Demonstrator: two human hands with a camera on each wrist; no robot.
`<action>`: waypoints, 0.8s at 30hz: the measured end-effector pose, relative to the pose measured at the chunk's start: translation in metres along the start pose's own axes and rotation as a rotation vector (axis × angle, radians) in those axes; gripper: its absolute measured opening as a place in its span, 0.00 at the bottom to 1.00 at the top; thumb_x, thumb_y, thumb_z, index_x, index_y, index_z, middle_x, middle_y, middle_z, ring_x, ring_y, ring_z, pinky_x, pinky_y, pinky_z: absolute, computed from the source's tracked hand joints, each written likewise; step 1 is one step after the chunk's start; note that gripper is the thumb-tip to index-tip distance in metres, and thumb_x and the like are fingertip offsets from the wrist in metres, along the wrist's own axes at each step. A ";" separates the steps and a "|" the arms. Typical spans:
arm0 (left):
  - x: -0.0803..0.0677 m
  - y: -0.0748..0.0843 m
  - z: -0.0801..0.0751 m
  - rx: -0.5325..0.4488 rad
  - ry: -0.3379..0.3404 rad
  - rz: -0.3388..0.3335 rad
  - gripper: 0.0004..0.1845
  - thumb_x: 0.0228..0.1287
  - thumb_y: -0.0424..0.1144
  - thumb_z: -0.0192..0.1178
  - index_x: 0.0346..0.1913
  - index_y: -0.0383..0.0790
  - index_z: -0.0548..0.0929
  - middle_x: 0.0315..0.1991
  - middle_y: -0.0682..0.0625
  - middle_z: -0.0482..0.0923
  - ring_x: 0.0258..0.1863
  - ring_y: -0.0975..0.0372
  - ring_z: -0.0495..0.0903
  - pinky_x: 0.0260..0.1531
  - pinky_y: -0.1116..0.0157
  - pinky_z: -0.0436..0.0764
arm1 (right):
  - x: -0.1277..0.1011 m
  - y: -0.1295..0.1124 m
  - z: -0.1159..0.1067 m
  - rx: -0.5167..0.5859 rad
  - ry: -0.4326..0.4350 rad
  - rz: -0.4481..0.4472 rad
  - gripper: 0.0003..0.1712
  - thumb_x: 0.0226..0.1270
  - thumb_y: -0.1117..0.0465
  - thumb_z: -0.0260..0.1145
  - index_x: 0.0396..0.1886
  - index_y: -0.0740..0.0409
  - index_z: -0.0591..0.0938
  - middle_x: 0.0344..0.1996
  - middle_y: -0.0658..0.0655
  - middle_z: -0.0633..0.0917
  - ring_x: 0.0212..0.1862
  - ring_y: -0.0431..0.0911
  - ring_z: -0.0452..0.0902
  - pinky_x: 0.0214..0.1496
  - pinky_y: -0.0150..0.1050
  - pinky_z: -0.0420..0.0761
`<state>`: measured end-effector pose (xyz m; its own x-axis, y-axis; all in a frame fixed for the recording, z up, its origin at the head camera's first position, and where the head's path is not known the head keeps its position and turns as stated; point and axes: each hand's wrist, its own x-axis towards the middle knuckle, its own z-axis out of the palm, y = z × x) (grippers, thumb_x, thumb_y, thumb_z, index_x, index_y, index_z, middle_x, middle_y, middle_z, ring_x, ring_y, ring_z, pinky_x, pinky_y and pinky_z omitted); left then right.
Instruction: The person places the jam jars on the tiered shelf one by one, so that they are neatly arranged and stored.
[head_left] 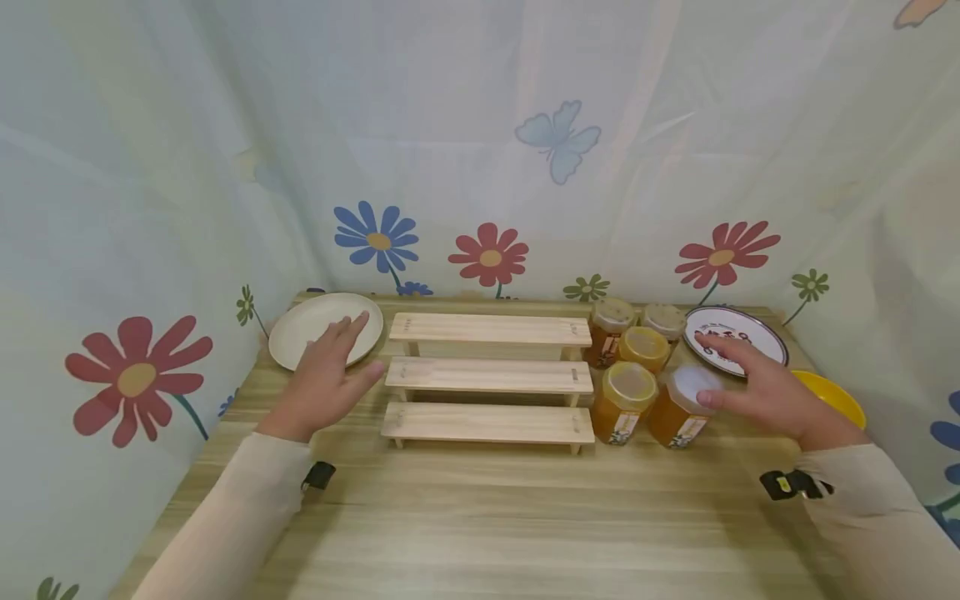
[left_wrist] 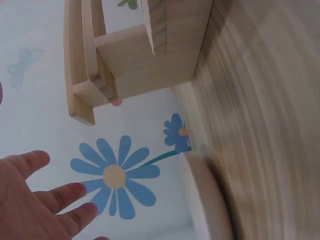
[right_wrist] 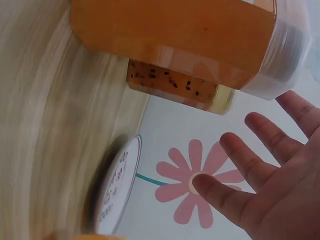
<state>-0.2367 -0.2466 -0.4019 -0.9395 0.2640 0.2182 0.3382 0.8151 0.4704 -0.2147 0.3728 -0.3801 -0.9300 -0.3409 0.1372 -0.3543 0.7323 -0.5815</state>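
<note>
My left hand (head_left: 326,383), fingers straight and holding nothing, hovers over the near edge of a cream plate (head_left: 300,321). A three-step wooden display stand (head_left: 487,377) occupies the middle of the table, to the right of that hand. Several jars of amber contents, likely honey, cluster at its right end. My right hand (head_left: 772,396) reaches toward the front right jar (head_left: 675,417), which has a whitish translucent lid; its fingers are spread and the thumb overlaps the lid's edge in the head view. Beside it stands a yellow-lidded jar (head_left: 621,408). Dark seeds show in a jar (right_wrist: 170,82) behind.
A white plate with a dark rim and printed lettering (head_left: 765,342) lies behind my right hand. Partly hidden by that wrist is a yellow bowl (head_left: 832,396) at the table's right edge. A flower-printed curtain (head_left: 450,167) surrounds the wooden table (head_left: 480,525).
</note>
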 end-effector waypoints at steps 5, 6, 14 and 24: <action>0.005 -0.001 0.013 -0.164 0.065 0.021 0.40 0.81 0.54 0.56 0.86 0.48 0.53 0.84 0.33 0.48 0.82 0.37 0.50 0.74 0.31 0.55 | -0.005 0.000 0.005 0.026 0.015 -0.001 0.45 0.65 0.59 0.79 0.79 0.62 0.70 0.74 0.69 0.73 0.69 0.49 0.72 0.62 0.21 0.64; 0.006 -0.001 0.015 -0.192 0.079 0.021 0.40 0.81 0.53 0.56 0.86 0.47 0.54 0.83 0.34 0.49 0.82 0.38 0.51 0.74 0.32 0.55 | -0.006 0.000 0.006 0.032 0.013 -0.006 0.45 0.65 0.59 0.79 0.78 0.61 0.70 0.74 0.69 0.73 0.67 0.40 0.72 0.58 0.16 0.62; 0.017 0.006 0.035 -0.568 0.171 -0.043 0.31 0.84 0.45 0.52 0.82 0.39 0.62 0.81 0.36 0.56 0.80 0.39 0.56 0.75 0.38 0.61 | -0.005 0.003 0.010 0.112 -0.034 -0.025 0.41 0.67 0.63 0.76 0.78 0.63 0.71 0.74 0.69 0.73 0.60 0.26 0.67 0.56 0.18 0.71; 0.032 0.012 0.053 -0.725 0.173 -0.138 0.29 0.86 0.45 0.49 0.83 0.43 0.62 0.81 0.40 0.59 0.80 0.45 0.59 0.78 0.45 0.59 | -0.005 0.004 0.015 0.134 -0.073 0.016 0.41 0.68 0.62 0.76 0.78 0.62 0.70 0.74 0.69 0.70 0.55 0.34 0.69 0.52 0.27 0.78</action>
<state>-0.2661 -0.2012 -0.4346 -0.9743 0.0502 0.2194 0.2246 0.2756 0.9347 -0.2103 0.3683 -0.3950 -0.9242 -0.3753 0.0713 -0.3185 0.6542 -0.6860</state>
